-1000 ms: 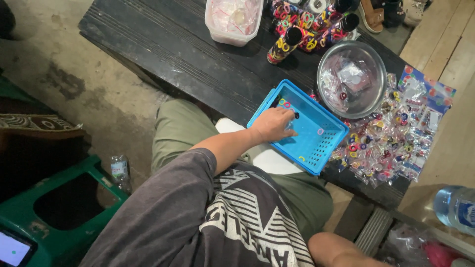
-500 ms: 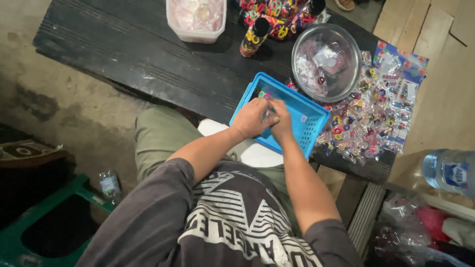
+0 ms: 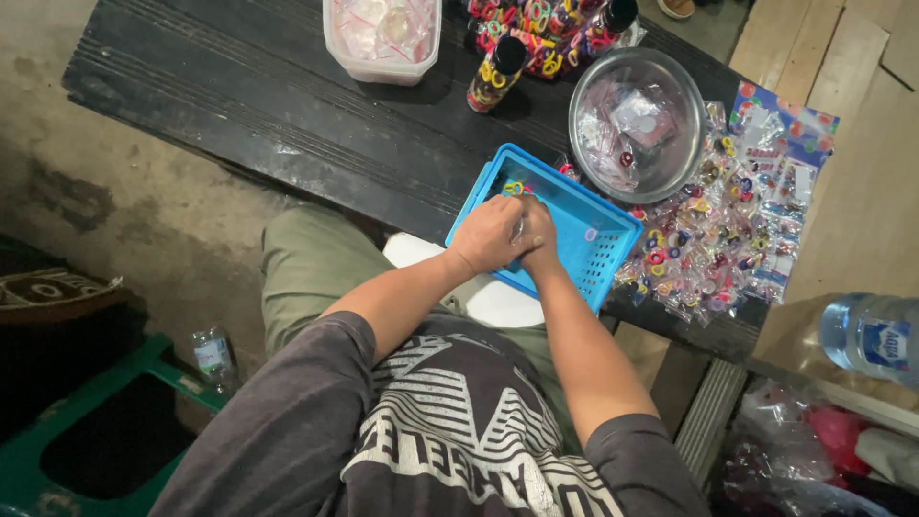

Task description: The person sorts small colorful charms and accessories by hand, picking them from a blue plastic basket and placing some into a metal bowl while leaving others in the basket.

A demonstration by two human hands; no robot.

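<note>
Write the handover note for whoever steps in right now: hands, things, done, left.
Left hand and right hand: pressed together over the blue basket, pinching something small that cannot be made out.
Blue basket: at the near edge of the black table, a few small coloured rings loose inside.
Metal bowl: behind the basket, holds clear little bags.
Done: a pile of filled small bags lies right of the basket.
Left: loose rings in the basket and ring-covered bottles at the back are not bagged.
</note>
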